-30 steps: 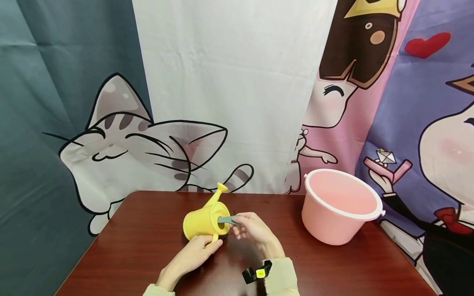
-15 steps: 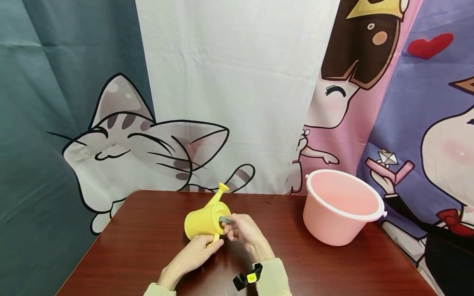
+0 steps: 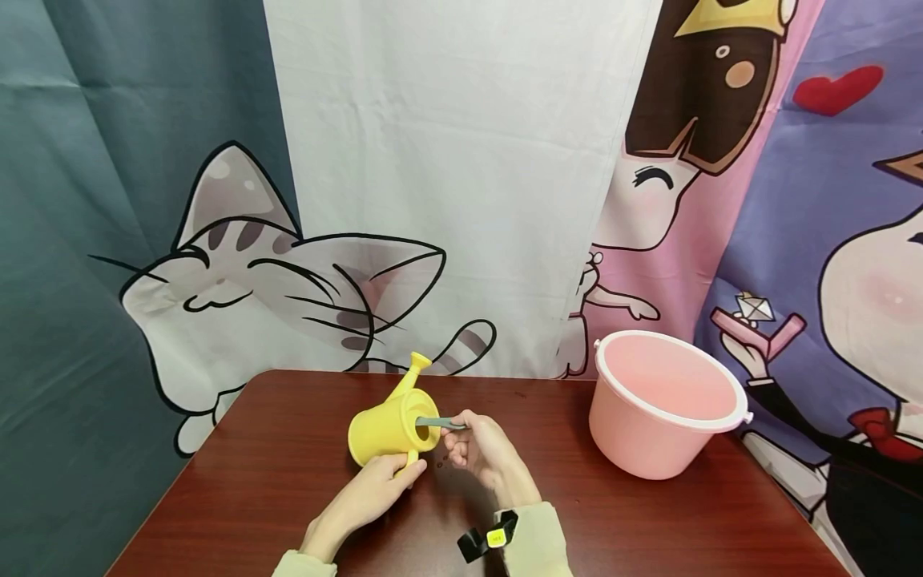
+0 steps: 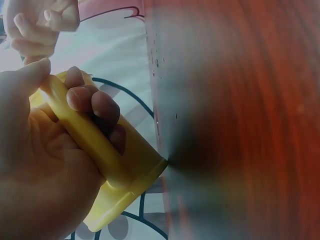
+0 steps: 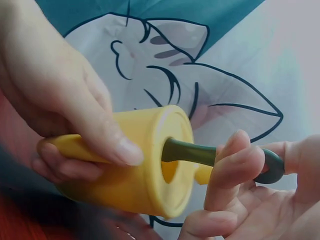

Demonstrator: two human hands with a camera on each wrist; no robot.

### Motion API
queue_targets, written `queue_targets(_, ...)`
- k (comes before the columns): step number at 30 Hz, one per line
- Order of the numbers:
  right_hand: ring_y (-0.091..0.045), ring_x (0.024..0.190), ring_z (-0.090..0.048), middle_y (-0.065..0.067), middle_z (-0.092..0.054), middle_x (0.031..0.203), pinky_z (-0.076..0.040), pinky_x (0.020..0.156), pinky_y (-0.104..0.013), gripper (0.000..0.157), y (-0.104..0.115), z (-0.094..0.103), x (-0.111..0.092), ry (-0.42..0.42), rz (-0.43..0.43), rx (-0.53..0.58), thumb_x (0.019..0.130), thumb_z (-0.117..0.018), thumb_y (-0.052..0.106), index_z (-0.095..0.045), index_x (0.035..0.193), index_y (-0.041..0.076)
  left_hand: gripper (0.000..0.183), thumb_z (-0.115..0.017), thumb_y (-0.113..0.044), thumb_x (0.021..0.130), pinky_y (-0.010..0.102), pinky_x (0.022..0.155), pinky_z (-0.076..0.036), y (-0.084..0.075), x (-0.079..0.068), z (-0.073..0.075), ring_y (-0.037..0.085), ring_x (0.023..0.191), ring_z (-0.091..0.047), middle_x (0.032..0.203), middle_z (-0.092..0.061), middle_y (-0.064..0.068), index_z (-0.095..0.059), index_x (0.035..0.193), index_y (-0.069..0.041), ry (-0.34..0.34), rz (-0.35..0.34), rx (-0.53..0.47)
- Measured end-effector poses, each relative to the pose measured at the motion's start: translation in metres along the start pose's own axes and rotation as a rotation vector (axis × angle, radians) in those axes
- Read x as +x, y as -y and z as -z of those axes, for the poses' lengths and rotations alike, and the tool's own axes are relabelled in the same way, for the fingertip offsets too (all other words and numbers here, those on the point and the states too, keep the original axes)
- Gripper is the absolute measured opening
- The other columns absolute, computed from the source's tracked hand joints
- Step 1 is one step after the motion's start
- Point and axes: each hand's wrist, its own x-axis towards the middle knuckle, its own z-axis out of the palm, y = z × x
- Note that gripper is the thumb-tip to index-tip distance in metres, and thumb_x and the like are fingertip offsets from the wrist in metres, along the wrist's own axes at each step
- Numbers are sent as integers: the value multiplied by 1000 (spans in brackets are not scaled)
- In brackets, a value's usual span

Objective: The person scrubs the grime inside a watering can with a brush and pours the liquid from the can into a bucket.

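Note:
A yellow watering can (image 3: 382, 434) lies tilted over the table, its spout pointing up and back and its round opening facing right. My left hand (image 3: 369, 486) grips the can's handle, fingers curled around it in the left wrist view. My right hand (image 3: 492, 455) pinches the rounded end of a grey-green tool (image 5: 192, 152) between thumb and fingers. The tool's slim shaft runs into the can's opening, and its other end is hidden inside. In the left wrist view the can's lower rim (image 4: 162, 164) comes right to the tabletop.
A pink bucket (image 3: 642, 449) with a white rim stands at the right of the dark red wooden table (image 3: 252, 481). A few small dark specks (image 3: 441, 462) lie below the can's opening. A cartoon-printed curtain (image 3: 461, 160) hangs behind the table's back edge.
My right hand first moved in toward the can, then drew back, so more of the tool's shaft shows. The can has shifted slightly left. Dark specks now show on the table below it.

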Motion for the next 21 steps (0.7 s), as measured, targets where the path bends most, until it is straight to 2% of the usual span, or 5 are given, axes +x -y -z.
queue_targets(3, -9, 38, -40, -3, -51, 54, -34, 40, -22, 22, 3, 3, -2, -3, 0, -26, 77, -48, 17, -58, 75, -3, 45, -42, -47, 88, 23, 43, -36, 0, 0, 1, 8, 46, -39, 53, -40, -7, -51, 66, -10, 7, 13, -16)
queue_targets(8, -10, 38, -40, -3, -50, 54, -34, 40, -22, 25, 6, 6, -4, 11, 17, -67, 79, -48, 17, -57, 80, -7, 47, -42, -49, 87, 24, 42, -35, 0, 0, 2, 8, 45, -38, 53, -41, -7, -51, 66, -9, 20, 22, -25)
queue_targets(12, -9, 38, -40, -3, -51, 54, -34, 39, -21, 25, 4, 4, -1, 18, 20, -59, 79, -48, 16, -56, 82, -7, 47, -42, -50, 87, 24, 42, -36, -1, 0, 2, 8, 44, -38, 53, -41, -7, -51, 67, -8, 27, 32, -29)
queue_targets(18, -8, 37, -40, -3, -51, 56, -33, 38, -20, 35, -4, -1, 3, 22, 24, -51, 80, -48, 16, -52, 93, -16, 42, -42, -48, 88, 23, 43, -35, 0, 0, 2, 7, 45, -39, 52, -40, -8, -48, 64, -15, 17, 12, -8)
queue_targets(21, -9, 37, -40, -4, -51, 57, -32, 38, -20, 32, -8, -4, 4, 24, 29, -60, 81, -49, 17, -55, 90, -13, 39, -43, -47, 88, 22, 44, -35, -1, -1, 0, 6, 46, -39, 52, -40, -9, -46, 63, -17, 5, -12, 17)
